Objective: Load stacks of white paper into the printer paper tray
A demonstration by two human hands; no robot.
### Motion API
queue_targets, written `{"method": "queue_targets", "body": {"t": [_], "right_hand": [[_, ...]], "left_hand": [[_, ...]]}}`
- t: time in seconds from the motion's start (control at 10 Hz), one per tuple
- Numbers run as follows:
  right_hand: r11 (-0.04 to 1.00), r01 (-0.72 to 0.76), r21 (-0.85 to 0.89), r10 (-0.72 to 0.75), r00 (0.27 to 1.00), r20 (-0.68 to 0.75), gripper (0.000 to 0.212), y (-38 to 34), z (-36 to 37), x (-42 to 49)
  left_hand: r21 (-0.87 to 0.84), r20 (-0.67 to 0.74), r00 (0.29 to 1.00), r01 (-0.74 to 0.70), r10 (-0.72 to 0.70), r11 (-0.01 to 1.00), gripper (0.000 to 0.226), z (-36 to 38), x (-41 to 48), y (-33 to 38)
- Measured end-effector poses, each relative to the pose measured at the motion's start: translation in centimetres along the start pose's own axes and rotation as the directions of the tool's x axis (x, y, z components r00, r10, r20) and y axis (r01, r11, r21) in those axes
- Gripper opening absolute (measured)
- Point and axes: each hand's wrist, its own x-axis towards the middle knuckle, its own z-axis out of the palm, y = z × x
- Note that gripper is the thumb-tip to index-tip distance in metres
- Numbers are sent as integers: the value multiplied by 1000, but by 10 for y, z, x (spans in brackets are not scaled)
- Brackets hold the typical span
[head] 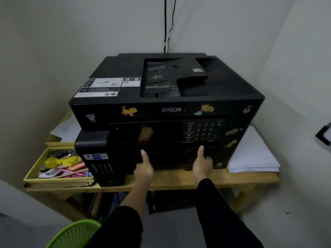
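Wooden table (170, 181) in a white corner held a black printer (166, 97) marked "EPSON". My left hand (144, 169) and right hand (202, 165) gripped its paper tray (172, 158) front, thumbs flat on it, fingers tucked beneath. An even, level pull seemed best. A white paper stack (250, 154) lay beside the printer's right.

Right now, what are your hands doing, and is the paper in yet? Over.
Left hand and right hand grip the tray. Paper lies on the table, right of the printer. Nothing in the way.
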Motion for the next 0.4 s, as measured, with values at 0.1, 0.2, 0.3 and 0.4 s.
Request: {"method": "queue_targets", "body": {"t": [0.1,0.2,0.3,0.4], "right_hand": [[926,235,-297,-242,970,14,60,2,-4,-18],[740,425,-521,-461,885,67,50,5,-5,-37],[562,605,-565,-676,729,107,41,-4,-5,-59],[430,780,-455,-830,540,142,30,-32,-1,-75]], "left_hand": [[353,26,969,-238,245,905,86,-2,-20,-5],[545,34,878,-417,478,727,76,-2,-42,-4],[598,24,700,-583,714,551,64,-8,-67,13],[558,15,471,-736,882,383,58,-16,-81,41]]}}
